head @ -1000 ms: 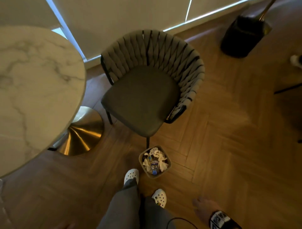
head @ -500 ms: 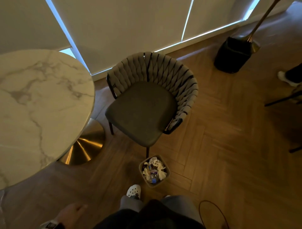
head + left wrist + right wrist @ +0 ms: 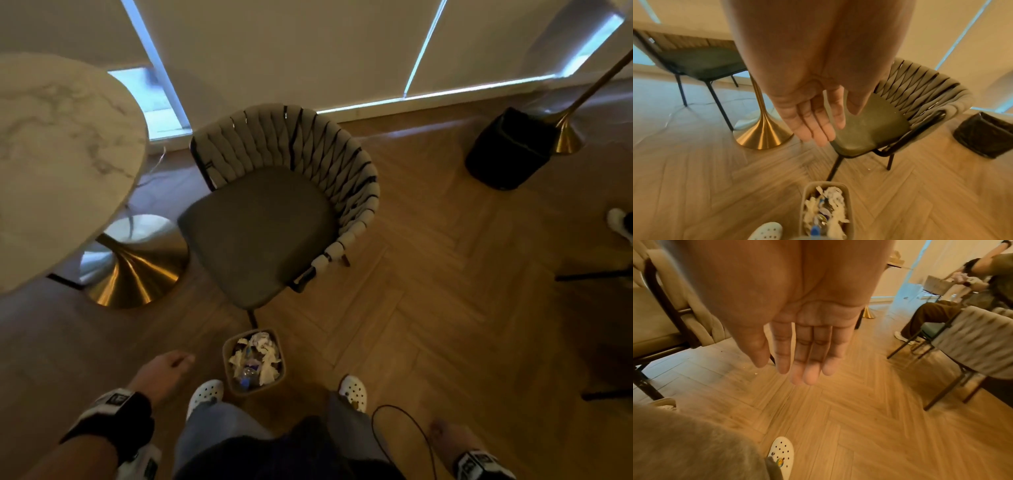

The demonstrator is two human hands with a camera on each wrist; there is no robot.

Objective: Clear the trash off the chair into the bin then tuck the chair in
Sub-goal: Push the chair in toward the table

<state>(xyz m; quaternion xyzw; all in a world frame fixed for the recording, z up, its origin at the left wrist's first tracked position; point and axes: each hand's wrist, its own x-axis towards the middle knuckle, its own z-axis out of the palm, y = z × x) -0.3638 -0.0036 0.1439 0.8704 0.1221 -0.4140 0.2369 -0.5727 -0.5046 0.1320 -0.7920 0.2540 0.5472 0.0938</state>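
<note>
My left hand (image 3: 164,373) and right hand (image 3: 807,344) hang with fingers straight, holding nothing. Chair (image 3: 260,233) at 12 o'clock, seat bare; bin (image 3: 253,363) at its front leg, full. Risk: pushing towards the bench (image 3: 58,164) at 10 o'clock could jam against its base.

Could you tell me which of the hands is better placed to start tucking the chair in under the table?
Left, I would judge. The left hand hangs open ahead of the body, nearer the chair, whose seat is bare. The right hand hangs open low at the person's side, farther from it. The bin stands between the feet and the chair.
</note>
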